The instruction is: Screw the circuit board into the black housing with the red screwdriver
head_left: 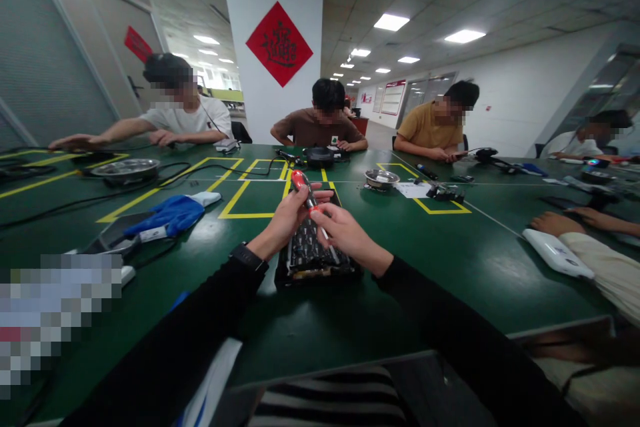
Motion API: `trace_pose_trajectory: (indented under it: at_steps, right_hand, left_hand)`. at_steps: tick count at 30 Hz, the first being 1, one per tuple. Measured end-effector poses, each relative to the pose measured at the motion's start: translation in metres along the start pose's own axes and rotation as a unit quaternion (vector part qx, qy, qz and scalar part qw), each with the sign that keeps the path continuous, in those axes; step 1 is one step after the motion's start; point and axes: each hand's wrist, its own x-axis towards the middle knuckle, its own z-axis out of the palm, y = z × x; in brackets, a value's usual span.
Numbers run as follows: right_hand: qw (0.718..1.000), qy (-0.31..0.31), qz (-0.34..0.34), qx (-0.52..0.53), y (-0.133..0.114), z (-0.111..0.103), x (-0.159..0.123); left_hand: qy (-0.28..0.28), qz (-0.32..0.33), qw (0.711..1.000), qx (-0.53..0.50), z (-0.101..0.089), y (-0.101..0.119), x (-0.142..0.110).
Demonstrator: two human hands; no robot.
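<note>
A screwdriver [300, 181] with a red and black handle is tilted in front of me, its handle end pointing up and away. My left hand [286, 219] grips the handle, thumb on top. With thumb and finger, my right hand [345, 232] pinches the red collar below the handle, where the pale shaft begins. Directly beneath both hands lies an open black tool case [305, 255], with rows of small metal pieces like bits or sockets in dark slots. My hands and the screwdriver cover part of it.
Blue gloves [175, 215] lie at left near black cables. Metal bowls [382, 179] [125, 169] stand farther back, and small black parts [445, 193] rest at right. Several people sit around the green table [450, 260]. A co-worker's arm is beside a white device [557, 255].
</note>
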Motion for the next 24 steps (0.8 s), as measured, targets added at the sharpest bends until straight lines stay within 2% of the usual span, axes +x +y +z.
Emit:
trace_pose_trajectory:
  at_steps: [2,4,7,9,12,16,20,24]
  right_hand:
    - [0.995,-0.059,0.042,-0.066,-0.005,0.005,0.005]
    - [0.985,-0.068,0.069,-0.144,-0.009,-0.005,0.008]
    - [0.961,0.061,0.040,-0.265,-0.005,-0.043,0.004]
    - [0.930,0.147,0.041,-0.335,0.007,-0.066,-0.005]
    - [0.902,0.165,0.076,-0.392,0.029,-0.081,-0.025]
    - [0.894,0.136,0.092,-0.417,0.040,-0.075,-0.055]
    - [0.891,0.104,0.144,-0.418,0.033,-0.077,-0.076]
    - [0.898,0.080,0.182,-0.393,0.032,-0.086,-0.076]
  left_hand:
    - [0.061,0.012,0.998,-0.026,-0.007,0.005,0.004]
    - [0.137,0.025,0.990,-0.038,-0.026,0.006,0.010]
    - [0.262,-0.009,0.965,0.010,-0.068,-0.004,0.018]
    - [0.326,-0.094,0.936,0.095,-0.095,-0.017,0.020]
    - [0.350,-0.120,0.914,0.165,-0.121,-0.037,0.020]
    - [0.356,-0.100,0.905,0.210,-0.131,-0.050,0.027]
    - [0.357,-0.132,0.899,0.218,-0.131,-0.047,0.040]
    - [0.359,-0.179,0.892,0.209,-0.130,-0.029,0.046]
